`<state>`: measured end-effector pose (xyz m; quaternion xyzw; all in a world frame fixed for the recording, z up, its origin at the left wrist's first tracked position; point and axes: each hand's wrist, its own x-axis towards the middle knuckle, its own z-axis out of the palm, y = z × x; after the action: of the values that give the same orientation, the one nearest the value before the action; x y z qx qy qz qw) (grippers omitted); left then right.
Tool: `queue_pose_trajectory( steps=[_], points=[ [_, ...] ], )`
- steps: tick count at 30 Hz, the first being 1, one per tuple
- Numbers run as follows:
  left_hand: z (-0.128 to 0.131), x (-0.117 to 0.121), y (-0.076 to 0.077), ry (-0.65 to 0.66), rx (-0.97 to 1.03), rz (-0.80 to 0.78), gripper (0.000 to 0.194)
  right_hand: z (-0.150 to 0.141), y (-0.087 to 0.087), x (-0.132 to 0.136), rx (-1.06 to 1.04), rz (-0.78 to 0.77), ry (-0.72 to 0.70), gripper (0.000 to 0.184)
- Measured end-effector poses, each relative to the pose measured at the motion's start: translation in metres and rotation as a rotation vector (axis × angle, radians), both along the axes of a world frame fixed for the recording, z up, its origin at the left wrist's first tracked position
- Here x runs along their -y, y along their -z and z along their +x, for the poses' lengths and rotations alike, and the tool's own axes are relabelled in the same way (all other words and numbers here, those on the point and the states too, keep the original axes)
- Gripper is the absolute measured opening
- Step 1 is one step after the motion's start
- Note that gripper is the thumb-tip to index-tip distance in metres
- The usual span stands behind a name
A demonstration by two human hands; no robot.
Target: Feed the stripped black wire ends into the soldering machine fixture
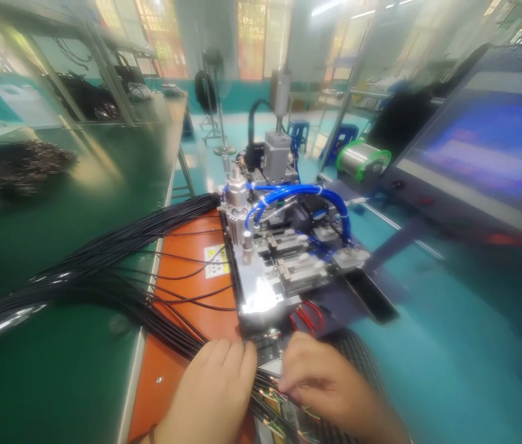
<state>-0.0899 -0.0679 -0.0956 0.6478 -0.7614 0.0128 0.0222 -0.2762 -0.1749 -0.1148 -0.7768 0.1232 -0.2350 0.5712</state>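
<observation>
My left hand lies at the bottom centre, its fingers curled down over a bundle of thin black cables where they fan across the orange machine base. My right hand sits beside it, fingers pinched among the stripped cable ends with coloured wire tips. Just above both hands stands a small metal fixture with blue air hoses and red wires. What the right fingers pinch is too small to name.
The cable bundle runs left over a green bench. A monitor with a blue screen stands at right, a spool of silver wire behind the fixture. Blue stools and racks are in the background.
</observation>
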Motion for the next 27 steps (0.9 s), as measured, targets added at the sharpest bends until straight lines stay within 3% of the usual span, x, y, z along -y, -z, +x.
queue_pose_trajectory(
  steps=[16, 23, 27],
  points=[
    [0.000, 0.001, -0.004, -0.041, -0.040, 0.104, 0.033, 0.001, -0.003, -0.001, 0.008, -0.014, 0.015, 0.013],
    [0.001, 0.004, -0.004, -0.055, -0.024, 0.226, 0.036, 0.002, -0.002, 0.000, 0.008, -0.004, 0.019, 0.011],
    [0.003, 0.010, -0.009, -0.120, -0.021, 0.199, 0.039, 0.002, 0.001, -0.003, -0.021, -0.001, 0.049, 0.014]
  ],
)
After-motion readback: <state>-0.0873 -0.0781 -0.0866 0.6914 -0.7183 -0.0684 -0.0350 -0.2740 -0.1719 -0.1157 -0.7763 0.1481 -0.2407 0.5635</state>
